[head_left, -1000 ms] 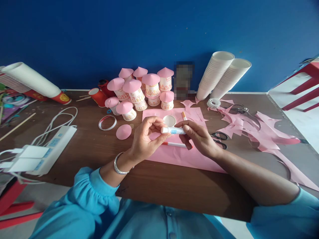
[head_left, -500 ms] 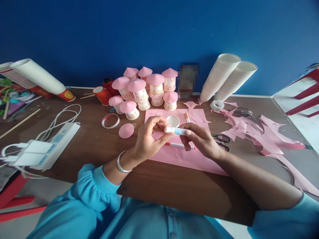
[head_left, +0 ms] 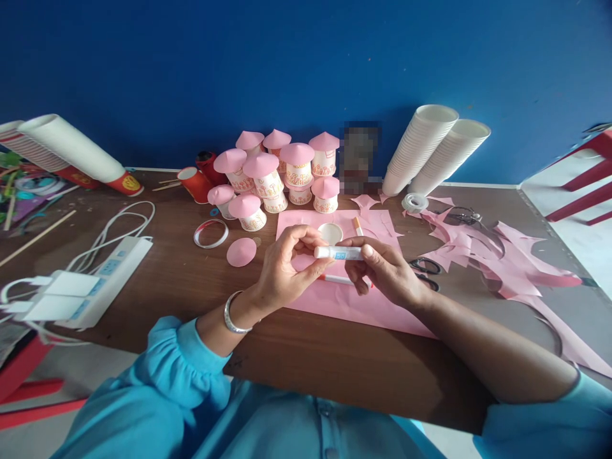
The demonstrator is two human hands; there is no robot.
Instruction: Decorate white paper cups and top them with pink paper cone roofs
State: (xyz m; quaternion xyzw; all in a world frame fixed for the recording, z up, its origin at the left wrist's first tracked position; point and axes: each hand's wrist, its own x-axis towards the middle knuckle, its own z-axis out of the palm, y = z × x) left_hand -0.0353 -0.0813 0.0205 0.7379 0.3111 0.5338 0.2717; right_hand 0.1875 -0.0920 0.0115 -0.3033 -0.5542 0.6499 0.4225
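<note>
A white glue stick with a blue label lies level between both hands, above a pink paper sheet. My left hand pinches its left end with thumb and fingers. At the other end, my right hand grips it the same way. Behind the hands a round white paper piece rests on the sheet, with an orange-capped marker beside it. Below the glue stick lies a red-and-white marker, partly covered by the right fingers.
Several paper-cup houses with pink cone roofs stand at the back. White cup stacks lean on the wall. Pink scraps, scissors and tape lie right. A power strip, cup ring and pink disc are left.
The right thumb and fingers have shifted slightly right along the glue stick, and more of its right part shows. The left hand keeps its pinch almost unmoved.
</note>
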